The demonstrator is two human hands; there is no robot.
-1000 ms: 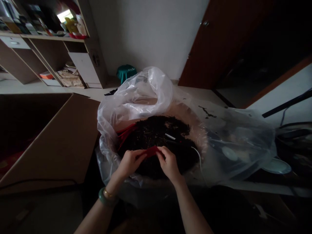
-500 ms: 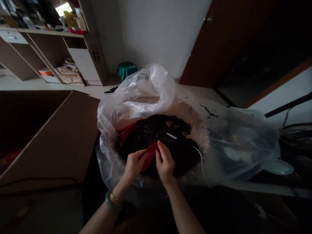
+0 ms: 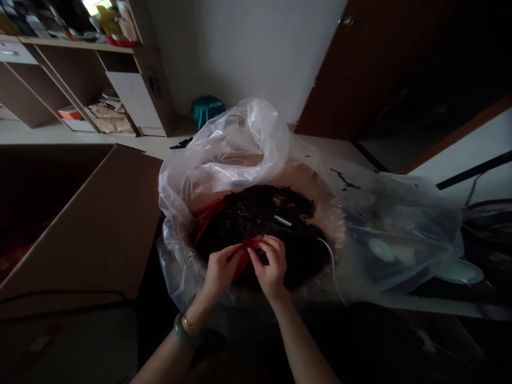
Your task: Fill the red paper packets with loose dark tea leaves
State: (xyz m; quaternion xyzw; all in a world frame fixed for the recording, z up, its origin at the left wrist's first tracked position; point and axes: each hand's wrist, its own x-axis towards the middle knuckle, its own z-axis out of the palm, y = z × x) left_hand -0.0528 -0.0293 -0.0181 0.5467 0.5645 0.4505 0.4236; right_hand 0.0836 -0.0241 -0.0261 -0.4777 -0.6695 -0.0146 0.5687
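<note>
A small red packet (image 3: 240, 264) slants, pinched by fingers (image 3: 272, 246).

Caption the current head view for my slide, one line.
Left hand and right hand hold a red item over dark, loose material, beside bunched clear plastic.

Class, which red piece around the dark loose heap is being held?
The red piece pinched by the left hand and right hand, over the dark heap; the other red pieces lie bunched at its left edge, untouched.
</note>
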